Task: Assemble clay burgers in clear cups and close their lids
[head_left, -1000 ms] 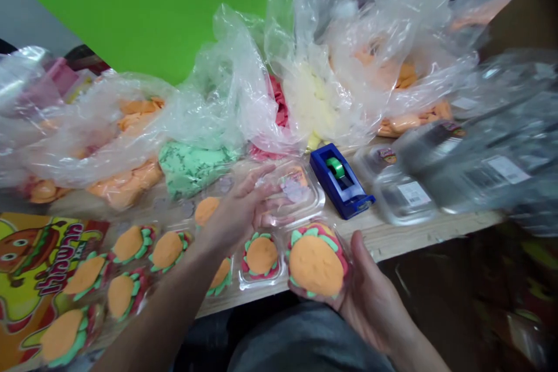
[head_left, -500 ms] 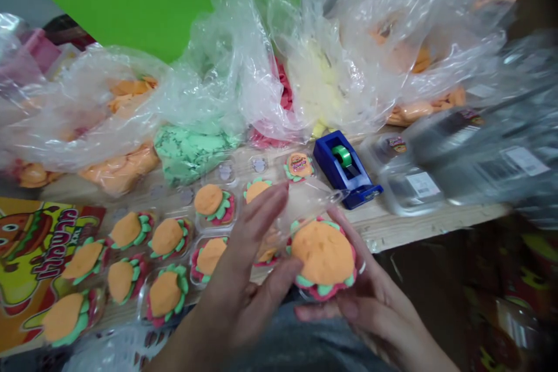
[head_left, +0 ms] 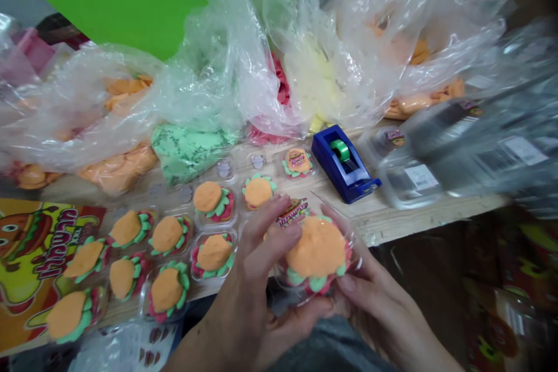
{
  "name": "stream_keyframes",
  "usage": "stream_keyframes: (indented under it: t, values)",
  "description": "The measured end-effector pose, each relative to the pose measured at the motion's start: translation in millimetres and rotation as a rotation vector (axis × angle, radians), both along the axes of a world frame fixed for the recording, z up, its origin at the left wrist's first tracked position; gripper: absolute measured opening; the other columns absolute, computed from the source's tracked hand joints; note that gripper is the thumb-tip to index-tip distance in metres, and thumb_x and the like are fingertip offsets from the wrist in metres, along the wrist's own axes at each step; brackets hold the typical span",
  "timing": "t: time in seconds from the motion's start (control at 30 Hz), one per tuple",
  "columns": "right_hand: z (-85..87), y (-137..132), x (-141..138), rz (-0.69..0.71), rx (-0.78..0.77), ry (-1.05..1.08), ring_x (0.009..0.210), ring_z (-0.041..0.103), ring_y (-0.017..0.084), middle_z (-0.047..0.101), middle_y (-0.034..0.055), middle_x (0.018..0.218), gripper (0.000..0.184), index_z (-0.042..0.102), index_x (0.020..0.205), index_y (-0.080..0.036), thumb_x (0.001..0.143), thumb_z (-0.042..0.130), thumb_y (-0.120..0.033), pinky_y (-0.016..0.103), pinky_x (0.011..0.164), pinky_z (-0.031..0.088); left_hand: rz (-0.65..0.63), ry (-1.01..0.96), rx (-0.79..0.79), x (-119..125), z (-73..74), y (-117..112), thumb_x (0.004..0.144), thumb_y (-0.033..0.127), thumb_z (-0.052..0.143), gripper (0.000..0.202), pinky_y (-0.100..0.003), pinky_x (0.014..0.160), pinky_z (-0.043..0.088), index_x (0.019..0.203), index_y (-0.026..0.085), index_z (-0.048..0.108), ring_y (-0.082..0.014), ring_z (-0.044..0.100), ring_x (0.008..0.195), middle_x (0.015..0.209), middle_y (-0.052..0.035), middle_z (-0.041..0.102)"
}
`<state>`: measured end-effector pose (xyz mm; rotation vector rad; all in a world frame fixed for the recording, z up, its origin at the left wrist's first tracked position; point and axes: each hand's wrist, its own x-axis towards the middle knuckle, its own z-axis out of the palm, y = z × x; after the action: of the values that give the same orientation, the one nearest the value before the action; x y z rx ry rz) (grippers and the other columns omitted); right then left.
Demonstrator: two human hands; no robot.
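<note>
Left hand point(head_left: 248, 267): fingers together, clamped on the near-left side of the clear plastic tub point(head_left: 349, 256).
Right hand point(head_left: 375, 302): fingers together, curled under the tub from the right.
Held item: burger-shaped dough toy point(head_left: 318, 250), in the tub between my hands, over the near table edge.
Grip reason: pressure from both sides appears to keep toy and tub together.
Nearby: packed burger tubs point(head_left: 213, 253) near left; blue tape dispenser point(head_left: 342, 163) far right, on the wooden table point(head_left: 392, 224).
</note>
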<state>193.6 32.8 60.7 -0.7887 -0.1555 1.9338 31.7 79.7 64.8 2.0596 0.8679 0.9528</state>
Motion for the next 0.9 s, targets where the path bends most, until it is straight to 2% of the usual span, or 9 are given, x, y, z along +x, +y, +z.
stream_keyframes:
  t: [0.17, 0.27, 0.37, 0.47, 0.63, 0.77, 0.9]
  values:
    - [5.3, 1, -4, -0.002, 0.011, -0.056, 0.098, 0.063, 0.019, 0.052, 0.0018, 0.13, 0.063, 0.033, 0.133, -0.04, 0.08, 0.061, -0.023, 0.033, 0.075, 0.053, 0.052, -0.033, -0.015, 2, 3.7, -1, 0.067, 0.001, 0.067, 0.068, -0.048, 0.1, 0.038, 0.122, 0.024, 0.035, -0.0287, 0.033, 0.126, 0.134, -0.0109, 0.035]
    - [8.4, 3, -6, -0.018, 0.019, -0.047, 0.106, 0.058, 0.017, 0.052, -0.0019, 0.13, 0.059, 0.037, 0.13, -0.041, 0.08, 0.061, -0.022, 0.03, 0.08, 0.051, 0.046, 0.008, 0.016, 1, 6.2, -1, 0.068, -0.004, 0.062, 0.058, -0.048, 0.102, 0.036, 0.114, 0.023, 0.04, -0.0279, 0.031, 0.127, 0.133, -0.0104, 0.036]
    - [8.4, 5, -6, 0.004, 0.025, -0.05, 0.1, 0.061, 0.016, 0.055, -0.0018, 0.127, 0.058, 0.037, 0.131, -0.041, 0.081, 0.06, -0.023, 0.028, 0.076, 0.052, 0.036, 0.04, 0.045, 1, 7.8, 0, 0.07, -0.006, 0.057, 0.051, -0.05, 0.103, 0.034, 0.109, 0.024, 0.043, -0.0275, 0.031, 0.127, 0.132, -0.0092, 0.037]
    - [5.4, 7, -5, 0.013, -0.01, 0.046, 0.091, 0.065, 0.017, 0.056, 0.0002, 0.126, 0.058, 0.035, 0.132, -0.04, 0.081, 0.059, -0.025, 0.031, 0.071, 0.053, 0.015, 0.139, 0.118, 0, 10.8, 1, 0.071, -0.006, 0.054, 0.053, -0.05, 0.103, 0.033, 0.112, 0.024, 0.042, -0.0262, 0.033, 0.127, 0.133, -0.0089, 0.037]
    - [5.1, 10, -7, 0.002, 0.018, 0.248, 0.095, 0.064, 0.021, 0.057, 0.0019, 0.125, 0.061, 0.037, 0.131, -0.036, 0.075, 0.058, -0.022, 0.041, 0.078, 0.051, -0.055, 0.322, 0.216, -6, 19.7, 6, 0.07, -0.005, 0.052, 0.06, -0.051, 0.102, 0.035, 0.122, 0.022, 0.039, -0.0283, 0.031, 0.129, 0.137, -0.012, 0.035]
    - [12.9, 13, -7, -0.017, 0.02, 0.264, 0.097, 0.063, 0.021, 0.056, 0.0015, 0.127, 0.06, 0.04, 0.129, -0.036, 0.073, 0.06, -0.025, 0.04, 0.08, 0.049, -0.068, 0.336, 0.236, -8, 24.0, 8, 0.071, -0.005, 0.051, 0.06, -0.049, 0.103, 0.035, 0.124, 0.021, 0.039, -0.0281, 0.03, 0.13, 0.138, -0.0112, 0.036]
    - [18.1, 13, -5, -0.028, 0.026, 0.232, 0.099, 0.062, 0.022, 0.053, 0.0017, 0.129, 0.065, 0.038, 0.131, -0.038, 0.072, 0.064, -0.032, 0.041, 0.079, 0.049, 0.012, 0.244, 0.208, -4, 23.9, 5, 0.07, -0.006, 0.054, 0.06, -0.043, 0.103, 0.037, 0.122, 0.022, 0.042, -0.0232, 0.036, 0.126, 0.136, -0.0066, 0.04]
